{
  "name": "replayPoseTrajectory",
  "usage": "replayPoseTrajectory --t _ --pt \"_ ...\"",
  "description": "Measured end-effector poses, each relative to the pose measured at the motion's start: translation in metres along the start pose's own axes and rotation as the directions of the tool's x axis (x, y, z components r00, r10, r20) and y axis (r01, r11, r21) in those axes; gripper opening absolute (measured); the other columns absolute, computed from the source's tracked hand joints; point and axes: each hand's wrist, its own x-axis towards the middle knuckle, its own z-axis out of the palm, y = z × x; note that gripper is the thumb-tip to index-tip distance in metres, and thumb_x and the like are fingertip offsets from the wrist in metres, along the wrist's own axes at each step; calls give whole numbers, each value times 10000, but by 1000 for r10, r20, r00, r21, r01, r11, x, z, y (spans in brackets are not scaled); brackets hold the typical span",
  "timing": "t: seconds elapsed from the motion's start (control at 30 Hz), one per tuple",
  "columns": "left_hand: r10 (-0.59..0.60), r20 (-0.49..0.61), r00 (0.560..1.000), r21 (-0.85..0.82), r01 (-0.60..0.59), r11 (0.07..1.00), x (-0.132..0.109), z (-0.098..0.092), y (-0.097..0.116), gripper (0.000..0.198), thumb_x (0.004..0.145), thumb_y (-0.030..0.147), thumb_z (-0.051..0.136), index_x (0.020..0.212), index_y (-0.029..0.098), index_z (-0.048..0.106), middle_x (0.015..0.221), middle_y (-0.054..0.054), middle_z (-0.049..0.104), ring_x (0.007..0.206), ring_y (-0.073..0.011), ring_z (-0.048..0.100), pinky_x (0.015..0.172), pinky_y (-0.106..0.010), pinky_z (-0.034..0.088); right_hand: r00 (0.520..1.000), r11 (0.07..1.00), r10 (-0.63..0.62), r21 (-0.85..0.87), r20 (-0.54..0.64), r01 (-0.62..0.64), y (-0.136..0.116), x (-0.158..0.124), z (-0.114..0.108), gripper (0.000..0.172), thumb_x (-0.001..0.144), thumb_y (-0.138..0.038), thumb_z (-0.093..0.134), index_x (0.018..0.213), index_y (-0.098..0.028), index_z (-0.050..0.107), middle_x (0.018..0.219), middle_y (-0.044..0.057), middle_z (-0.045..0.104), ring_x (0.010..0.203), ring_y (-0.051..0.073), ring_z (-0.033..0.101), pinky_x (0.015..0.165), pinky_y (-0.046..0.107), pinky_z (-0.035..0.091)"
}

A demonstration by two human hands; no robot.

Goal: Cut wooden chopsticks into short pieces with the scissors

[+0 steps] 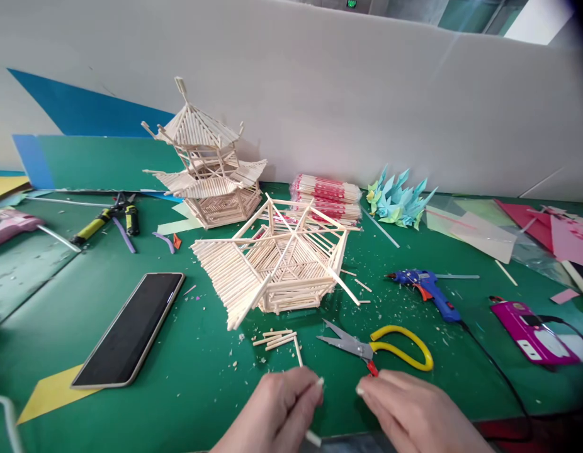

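Stick in left hand, open table edge alongside

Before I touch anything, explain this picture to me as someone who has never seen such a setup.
There is no machine here: these are a person's own bare hands, seen by a camera worn on that person's head, looking forward and down. The left hand holds a thin wooden stick. The right hand is beside the scissors; whether it grips anything is unclear. On the green table stand an open-topped stick frame and, behind it, a roofed stick tower. A phone lies to the left, a blue glue gun to the right.
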Motion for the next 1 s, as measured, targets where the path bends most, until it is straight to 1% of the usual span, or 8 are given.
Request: replayPoseTrajectory --t 0.1,0.23,0.3,0.37,0.43,0.57,0.73,1.0 --pt "-11 -139 990 -6 11 1000 13 -1 3 316 853 418 415 730 166 562 584 44 388 563 -110 357 532 -229 306 989 978 119 182 -85 -102 2 13 -8 247 892 -187 348 901 -203 594 816 49 641 753 170 613 660 258 484" --pt "-49 -151 987 -102 34 994 27 -3 -1 297 894 369 316 799 157 500 568 71 246 508 -94 271 477 -201 269 954 900 247 405 -171 -160 5 28 1 224 907 -258 368 967 -211 579 881 51 625 811 168 596 701 259 481" --pt "55 -210 976 177 -17 984 33 -6 -9 288 909 337 279 812 164 487 580 58 320 521 -100 337 492 -199 314 943 862 281 478 -176 -168 6 34 7 211 905 -272 384 947 -213 582 856 38 619 782 159 594 682 246 480" --pt "238 -237 942 551 -71 831 38 -11 -19 282 914 281 266 810 168 502 634 15 460 574 -121 436 536 -218 369 934 830 307 531 -181 -170 6 38 10 208 902 -278 393 937 -209 586 845 35 618 774 157 595 678 244 482" --pt "319 -216 923 708 -78 702 42 -14 -29 258 895 216 297 832 160 541 713 -38 555 645 -160 502 611 -269 405 925 809 327 563 -191 -170 7 40 12 210 896 -290 408 937 -204 596 859 43 624 804 167 600 701 254 489" --pt "374 -180 910 821 -70 567 44 -17 -42 253 845 141 354 913 161 597 832 -97 596 771 -236 518 719 -385 403 907 747 378 639 -186 -181 8 40 12 213 879 -316 443 947 -207 613 930 55 639 879 178 603 758 263 497" --pt "439 -183 880 886 -46 461 39 -22 -45 260 835 146 410 1046 196 553 1023 -109 560 907 -265 485 747 -417 398 890 631 434 752 -138 -191 9 38 16 224 865 -350 462 958 -214 613 975 60 643 873 182 615 749 270 517" --pt "533 -163 830 924 -60 376 13 -31 -54 190 859 157 423 803 177 603 785 -54 581 731 -186 489 666 -324 383 899 590 427 784 -100 -193 10 32 24 224 849 -356 487 964 -209 613 973 68 637 886 197 604 744 292 530"
